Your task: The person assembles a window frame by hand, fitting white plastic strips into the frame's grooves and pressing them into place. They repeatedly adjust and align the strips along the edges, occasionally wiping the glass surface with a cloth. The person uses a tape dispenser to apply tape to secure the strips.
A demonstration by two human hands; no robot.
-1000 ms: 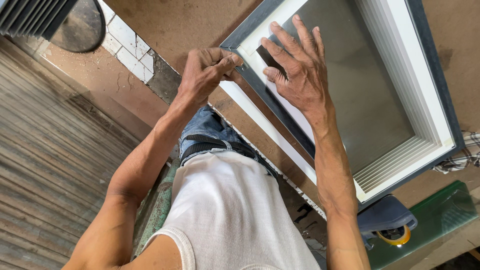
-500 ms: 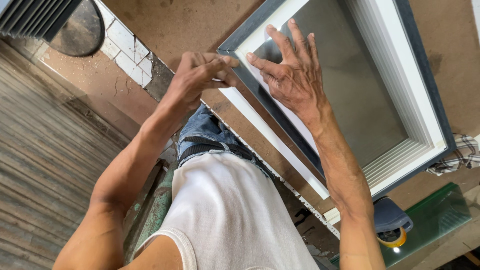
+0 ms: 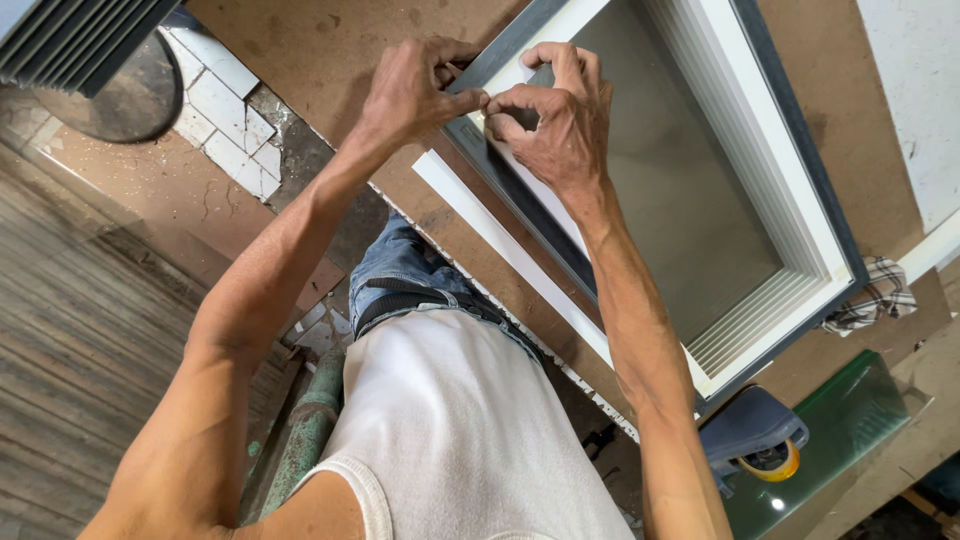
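Grey slats [image 3: 60, 35] are showing at the far left, over a dark round thing [image 3: 120, 95] and cracked white tiles [image 3: 225, 110] on the floor. Moving right, the left hand [image 3: 410, 90] is reaching up to the frame's [image 3: 800, 190] near corner, its fingers [image 3: 465, 100] pressing together, pinching something small at the grey edge; what it is I cannot tell. Right beside it, touching fingertip to fingertip, the right hand [image 3: 555, 125] is curling in, fingers [image 3: 505, 100] bunched and pinching at the same spot, likely so both hands are steadying one fiddly bit. The frame is lying flat on the brown table [image 3: 330, 45], grey outside, white ribbed inside, around a dull grey pane [image 3: 670, 200]. Further right, a checked cloth [image 3: 870, 295] is lying just beside the frame's far corner, with green glass [image 3: 840, 420] and a yellow tape roll [image 3: 770, 462] below.
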